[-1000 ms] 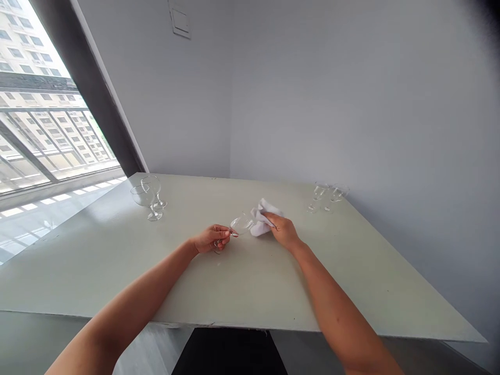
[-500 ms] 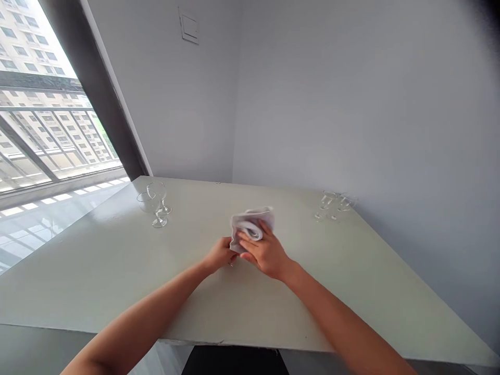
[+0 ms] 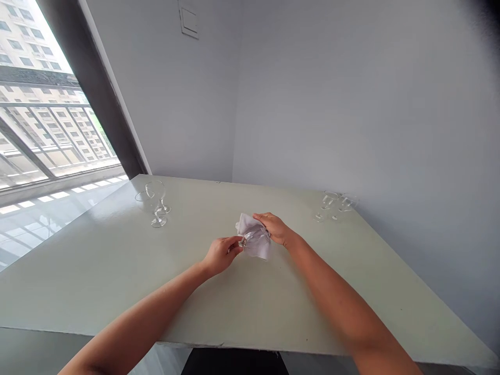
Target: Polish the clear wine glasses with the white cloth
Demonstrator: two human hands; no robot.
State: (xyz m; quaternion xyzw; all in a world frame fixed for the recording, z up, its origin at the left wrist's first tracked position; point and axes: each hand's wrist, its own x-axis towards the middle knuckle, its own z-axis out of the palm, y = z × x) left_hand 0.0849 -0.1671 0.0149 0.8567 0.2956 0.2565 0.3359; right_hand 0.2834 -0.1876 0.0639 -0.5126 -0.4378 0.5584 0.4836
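From where I stand, I see the person's left hand (image 3: 222, 255) in front of the middle of the table (image 3: 234, 307). Its thumb and fingers are pinched together on the stem end of a clear glass (image 3: 254, 236), which is tilted on its side with the bowl toward the right. The right hand (image 3: 275, 229) is closed on a white cloth (image 3: 246, 223), and this cloth is wrapped about the bowl, so a part of the glass is hidden. Whether the glass touches the tabletop, I cannot tell.

The near edge (image 3: 242, 346) of the table passes under both forearms, and a good stretch of tabletop lies between this edge and the hands. To the left, well apart from the hands, two goblets (image 3: 159, 210) stand upright near the left edge, one partly behind the other. To the right, also well apart, two more glasses (image 3: 328, 200) stand near the right edge, close to the wall (image 3: 332, 104). Both sides therefore give the elbows wide room, and the far edge is beyond the cloth.
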